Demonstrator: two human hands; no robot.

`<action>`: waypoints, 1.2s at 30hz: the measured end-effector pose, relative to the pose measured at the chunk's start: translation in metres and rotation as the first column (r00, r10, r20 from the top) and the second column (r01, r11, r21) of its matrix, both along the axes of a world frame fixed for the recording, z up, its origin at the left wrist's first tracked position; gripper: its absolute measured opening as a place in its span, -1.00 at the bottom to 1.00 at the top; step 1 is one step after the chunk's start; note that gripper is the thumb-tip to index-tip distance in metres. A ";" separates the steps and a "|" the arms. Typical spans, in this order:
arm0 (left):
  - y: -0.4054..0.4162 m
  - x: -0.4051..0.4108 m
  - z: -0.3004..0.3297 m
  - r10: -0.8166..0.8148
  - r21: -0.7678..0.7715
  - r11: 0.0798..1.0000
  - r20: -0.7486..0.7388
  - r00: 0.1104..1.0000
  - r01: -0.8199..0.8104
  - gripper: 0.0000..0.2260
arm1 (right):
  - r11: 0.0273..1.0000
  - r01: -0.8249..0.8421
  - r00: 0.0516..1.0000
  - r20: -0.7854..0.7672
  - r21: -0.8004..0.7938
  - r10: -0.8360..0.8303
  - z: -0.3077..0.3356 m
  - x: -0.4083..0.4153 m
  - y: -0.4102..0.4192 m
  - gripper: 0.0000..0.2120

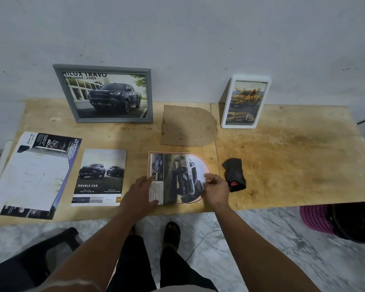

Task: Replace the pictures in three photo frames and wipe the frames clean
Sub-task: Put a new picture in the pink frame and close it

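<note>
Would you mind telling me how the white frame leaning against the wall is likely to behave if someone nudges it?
The white frame stands tall and narrow on its short edge, tilted back against the wall, so a sideways nudge would probably slide or topple it. It looks light. Its glossy front suggests a fragile pane.

Both arms are bare from the lower frame edge to the wrists, with no sleeves, watch or rings to be seen on the left hand (140,191) or the right hand (217,185). The legs wear black trousers (135,268). A dark open-toed sandal (172,230) covers one foot, toes showing.
</note>
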State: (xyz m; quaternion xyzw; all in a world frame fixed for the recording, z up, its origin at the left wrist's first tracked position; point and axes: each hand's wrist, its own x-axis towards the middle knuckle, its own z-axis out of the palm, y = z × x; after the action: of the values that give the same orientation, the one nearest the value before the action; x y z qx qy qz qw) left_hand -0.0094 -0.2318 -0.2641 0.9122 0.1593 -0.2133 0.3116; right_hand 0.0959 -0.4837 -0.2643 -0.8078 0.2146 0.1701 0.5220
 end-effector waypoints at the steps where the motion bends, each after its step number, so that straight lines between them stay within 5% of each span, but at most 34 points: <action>1: 0.000 0.001 -0.001 -0.006 0.011 1.000 0.008 1.000 0.006 -0.21 | 1.000 0.007 1.000 -0.007 0.030 -0.006 0.000 0.001 0.001 -0.73; 4: 0.001 0.005 -0.006 -0.021 0.037 0.999 0.019 1.000 0.020 -0.25 | 0.998 -0.059 0.998 -0.004 0.037 0.059 -0.007 0.002 -0.001 -0.77; 7: 0.001 0.011 -0.012 -0.047 0.084 0.995 0.028 0.999 0.045 -0.23 | 0.937 -0.287 0.953 0.042 -0.198 0.300 -0.013 -0.002 -0.008 -0.79; 11: 0.002 0.018 -0.019 -0.109 0.146 0.984 0.022 0.994 0.105 -0.26 | 0.563 -0.499 0.674 0.113 -0.658 0.730 0.000 -0.012 -0.004 -0.70; 14: 0.003 0.019 -0.023 -0.168 0.199 0.967 0.015 0.986 0.162 -0.26 | 0.301 -0.654 0.464 -0.054 -0.694 0.884 -0.004 -0.015 -0.001 -0.57; 17: 0.002 0.021 -0.023 -0.203 0.250 0.948 0.006 0.979 0.195 -0.26 | 0.187 -0.712 0.407 -0.180 -0.677 0.896 -0.006 -0.019 -0.001 -0.52; 27: 0.003 0.022 -0.021 -0.239 0.289 0.930 0.002 0.971 0.228 -0.26 | 0.139 -0.726 0.384 -0.229 -0.674 0.894 -0.006 -0.019 -0.002 -0.49; 36: 0.006 0.021 -0.025 -0.221 0.255 0.945 0.035 0.975 0.205 -0.26 | 0.190 -0.730 0.399 -0.183 -0.656 0.898 -0.007 -0.013 -0.002 -0.54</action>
State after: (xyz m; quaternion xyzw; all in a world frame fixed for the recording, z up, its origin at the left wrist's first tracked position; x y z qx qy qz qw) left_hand 0.0120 -0.2254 -0.2887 0.9622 0.0754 -0.1951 0.1742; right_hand 0.0827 -0.4857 -0.2717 -0.9311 -0.2731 0.2358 0.0540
